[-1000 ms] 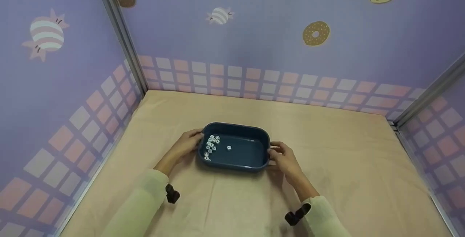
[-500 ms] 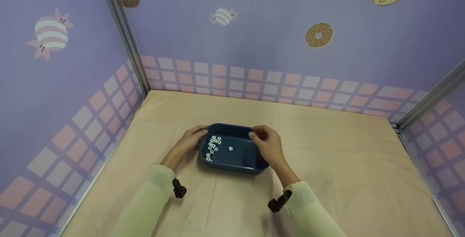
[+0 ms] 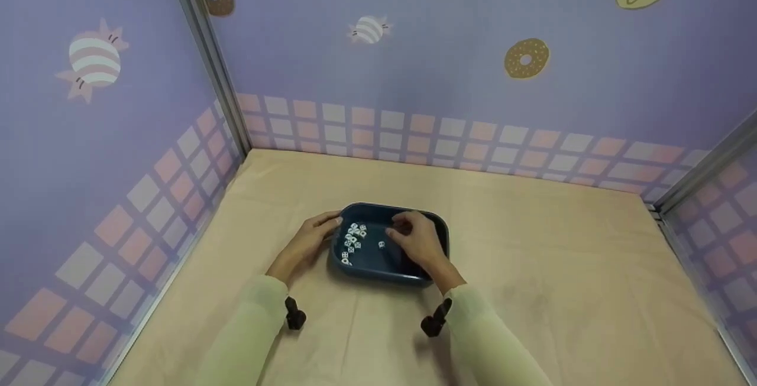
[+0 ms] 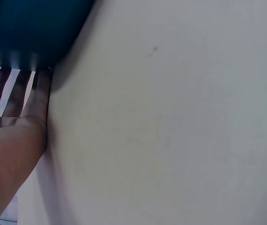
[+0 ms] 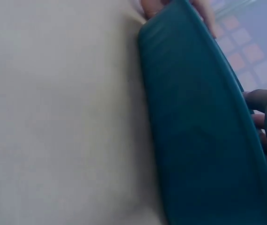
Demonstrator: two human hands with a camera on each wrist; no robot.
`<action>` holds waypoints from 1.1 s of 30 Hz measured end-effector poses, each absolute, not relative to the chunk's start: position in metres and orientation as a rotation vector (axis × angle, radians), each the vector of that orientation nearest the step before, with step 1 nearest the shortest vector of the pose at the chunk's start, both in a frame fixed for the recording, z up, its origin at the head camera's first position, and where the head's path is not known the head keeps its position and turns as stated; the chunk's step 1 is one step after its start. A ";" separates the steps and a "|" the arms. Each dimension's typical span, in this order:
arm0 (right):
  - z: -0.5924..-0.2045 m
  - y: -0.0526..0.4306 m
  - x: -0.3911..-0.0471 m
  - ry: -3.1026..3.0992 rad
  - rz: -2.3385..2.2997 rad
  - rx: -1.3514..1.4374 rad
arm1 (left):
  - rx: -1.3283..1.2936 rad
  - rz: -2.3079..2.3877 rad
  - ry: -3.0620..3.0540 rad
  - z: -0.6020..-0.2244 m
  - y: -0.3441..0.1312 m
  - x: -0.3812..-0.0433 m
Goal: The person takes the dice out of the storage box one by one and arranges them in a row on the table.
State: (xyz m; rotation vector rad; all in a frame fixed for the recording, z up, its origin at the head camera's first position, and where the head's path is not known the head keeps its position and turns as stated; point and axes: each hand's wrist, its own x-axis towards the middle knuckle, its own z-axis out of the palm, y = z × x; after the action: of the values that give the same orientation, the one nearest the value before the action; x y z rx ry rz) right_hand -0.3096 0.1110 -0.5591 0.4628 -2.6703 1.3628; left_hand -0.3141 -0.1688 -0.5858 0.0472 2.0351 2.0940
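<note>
A dark blue rectangular dish (image 3: 378, 277) with rounded corners sits on the cloth. Several white dice (image 3: 353, 236) cluster along its left end, and a single die (image 3: 381, 245) lies apart near the middle of its floor. My left hand (image 3: 309, 240) grips the left end, thumb at the rim and fingers against the outer wall, which shows in the left wrist view too. Over the right half of the dish is my right hand (image 3: 419, 239), thumb and fingertips apart with nothing between them, just up and right of the lone die. That hand hides part of the dish floor.
A beige cloth (image 3: 562, 268) covers the table. Purple walls (image 3: 437, 31) with a pink and white checked band stand behind and at both sides, with metal posts (image 3: 213, 61) at the corners. A black wrist camera (image 3: 436, 318) hangs at each sleeve.
My right hand has let go of the dish's right end and moved left over the inside of the dish. The left hand keeps its hold, and the dice lie as before.
</note>
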 end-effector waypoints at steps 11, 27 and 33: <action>-0.569 0.109 -0.310 -2.747 1.200 0.511 | 0.124 2.081 2.216 -0.598 -0.163 -0.311; -0.569 0.098 -0.315 -2.788 1.056 0.658 | 0.239 1.896 2.302 -0.582 -0.175 -0.317; -0.570 0.103 -0.314 -2.875 1.069 0.672 | 0.284 1.833 2.317 -0.580 -0.171 -0.316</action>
State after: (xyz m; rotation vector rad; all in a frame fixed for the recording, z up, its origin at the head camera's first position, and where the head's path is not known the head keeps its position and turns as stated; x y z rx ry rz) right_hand -0.3142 0.1026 -0.5696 0.6722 -2.8752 1.0688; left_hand -0.3158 -0.1711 -0.5800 0.2841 2.3170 1.8326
